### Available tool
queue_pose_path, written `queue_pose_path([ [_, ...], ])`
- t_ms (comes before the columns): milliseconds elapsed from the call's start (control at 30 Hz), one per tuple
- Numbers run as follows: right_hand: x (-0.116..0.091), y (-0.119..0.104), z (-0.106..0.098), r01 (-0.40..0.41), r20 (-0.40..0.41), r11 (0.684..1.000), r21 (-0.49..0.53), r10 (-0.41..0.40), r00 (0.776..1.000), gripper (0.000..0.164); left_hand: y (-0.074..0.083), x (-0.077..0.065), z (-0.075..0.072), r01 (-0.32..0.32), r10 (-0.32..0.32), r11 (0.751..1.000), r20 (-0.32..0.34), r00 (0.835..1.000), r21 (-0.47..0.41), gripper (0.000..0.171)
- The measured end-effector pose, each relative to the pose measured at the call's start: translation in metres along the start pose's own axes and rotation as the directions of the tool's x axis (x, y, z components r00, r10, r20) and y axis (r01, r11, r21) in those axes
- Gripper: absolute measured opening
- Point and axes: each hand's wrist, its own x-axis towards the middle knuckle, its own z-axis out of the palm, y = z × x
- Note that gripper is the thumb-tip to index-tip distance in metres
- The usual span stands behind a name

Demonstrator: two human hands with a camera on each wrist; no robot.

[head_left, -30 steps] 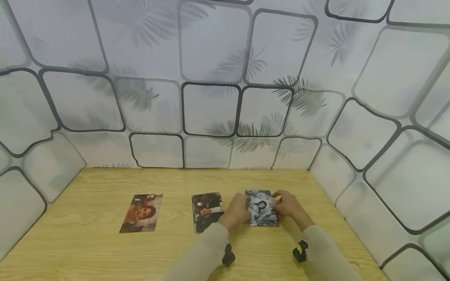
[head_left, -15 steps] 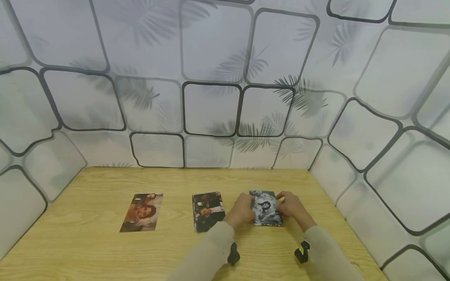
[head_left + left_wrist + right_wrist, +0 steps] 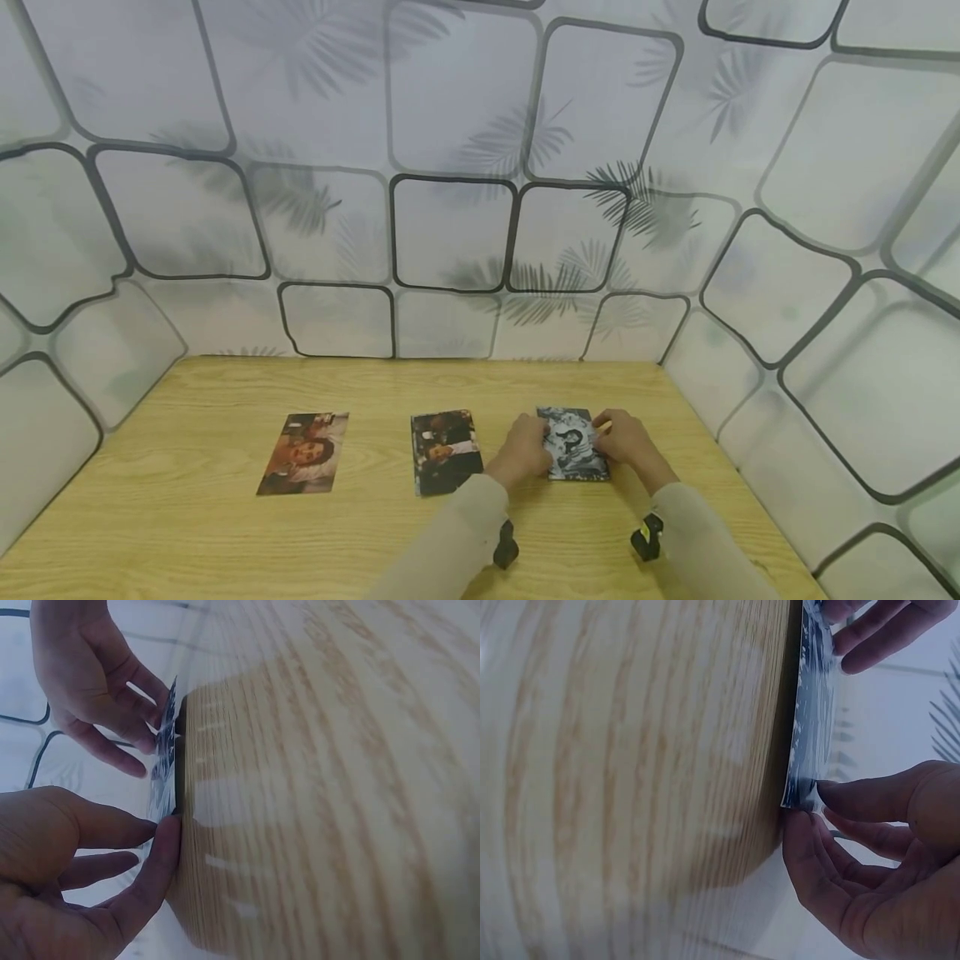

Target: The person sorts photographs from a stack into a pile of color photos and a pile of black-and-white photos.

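A black-and-white photo print (image 3: 573, 457) of a dark-haired person is at the right of the table. My left hand (image 3: 522, 451) pinches its left edge between thumb and finger. On the opposite edge, my right hand (image 3: 627, 439) holds it the same way; the right wrist view shows its thumb on top of the print (image 3: 810, 727) and a finger at the edge. Seen side-on in the left wrist view, the print (image 3: 166, 769) lies just above the tabletop, with a dark shadow under it.
A dark colour photo print (image 3: 444, 462) lies left of my left hand, close to the sleeve. Farther left lies a reddish-brown photo print (image 3: 306, 457). The wood-grain table (image 3: 360, 542) is bounded at the back and sides by patterned white walls (image 3: 450, 237).
Both hands have shifted slightly to the right together with the black-and-white print. The other two prints have stayed in place.
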Motion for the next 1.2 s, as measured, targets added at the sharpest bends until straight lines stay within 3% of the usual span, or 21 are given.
queue_pose_path([
  [500, 0.002, 0.001, -0.002, 0.015, -0.011, 0.999, -0.052, -0.016, 1.000, 0.035, 0.000, 0.001, 0.002, 0.020, -0.020, 1.000, -0.005, 1.000, -0.001, 0.052],
  [700, 0.000, -0.002, -0.003, 0.001, -0.002, 0.998, -0.060, -0.001, 1.000, 0.035, -0.008, 0.000, -0.002, -0.025, 0.024, 0.999, -0.008, 1.000, -0.036, 0.057],
  [933, -0.001, -0.009, -0.004, -0.008, -0.001, 0.999, -0.040, 0.008, 1.000, 0.037, -0.020, -0.015, -0.025, -0.028, 0.030, 0.994, 0.016, 0.999, -0.103, 0.054],
  [1200, 0.000, -0.027, 0.003, 0.011, 0.040, 0.996, 0.084, -0.015, 0.999, 0.041, -0.033, -0.033, -0.060, -0.059, 0.062, 0.980, 0.010, 0.998, -0.189, 0.052],
])
